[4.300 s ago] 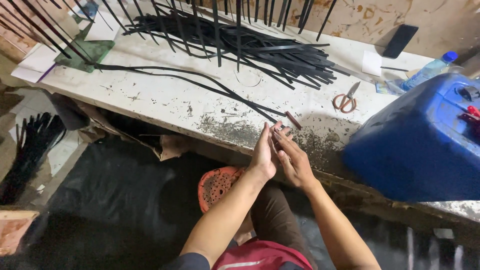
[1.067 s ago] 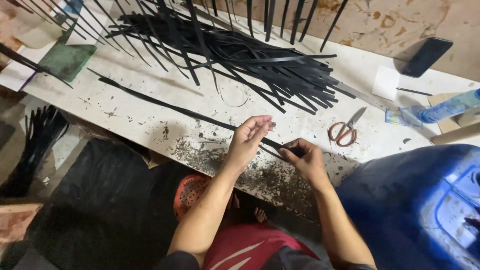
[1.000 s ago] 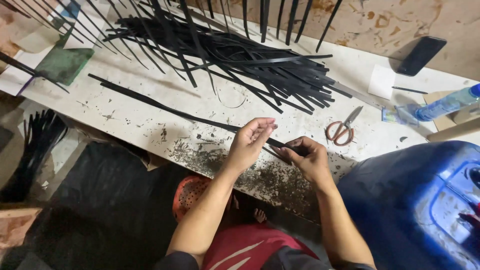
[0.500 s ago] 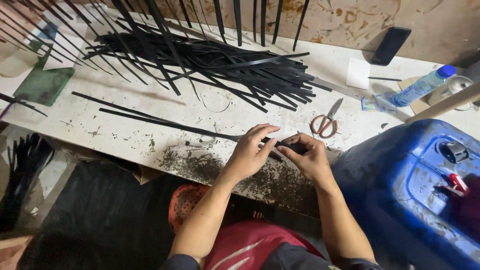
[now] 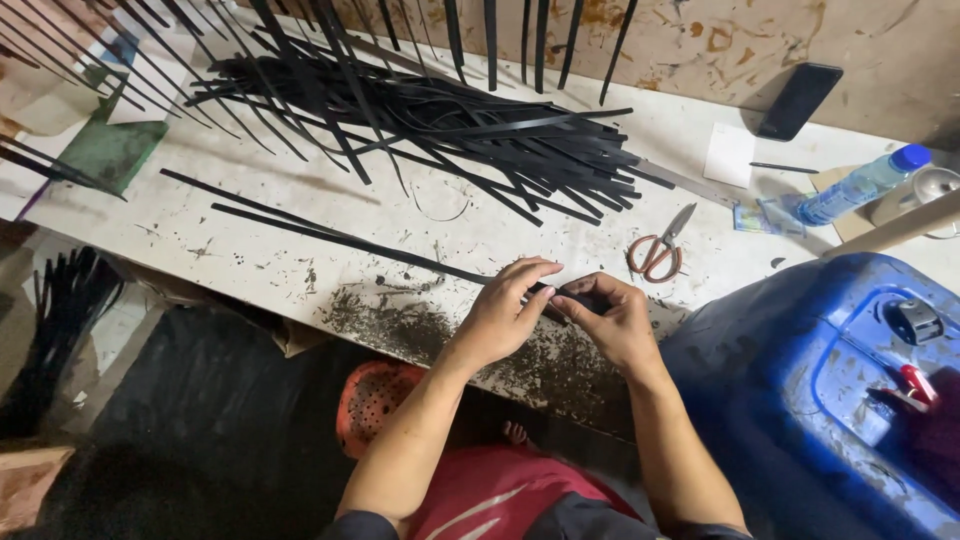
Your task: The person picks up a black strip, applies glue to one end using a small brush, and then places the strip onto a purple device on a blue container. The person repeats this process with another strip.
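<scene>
— What have your hands got hold of?

— My left hand (image 5: 500,315) and my right hand (image 5: 605,318) meet at the near edge of the counter (image 5: 250,255). Both pinch the near end of a long black strip (image 5: 330,238). My left grip is closed, thumb and fingers curled down onto it. My right grip is closed too, fingers folded round the very end, so the tip is hidden.

— Where does the strip go?

— It lies flat on the counter and runs away to my left, with a second strip (image 5: 235,193) just beside it.

— What else is up there?

— A big pile of black strips (image 5: 450,120) sits farther back. Orange-handled scissors (image 5: 658,245) lie just beyond my right hand. A dark phone (image 5: 798,100) leans at the wall, with a white card (image 5: 730,155) and a plastic bottle (image 5: 850,188) near it. A blue drum (image 5: 840,390) stands at my right, and a green pad (image 5: 110,152) lies far left.
</scene>
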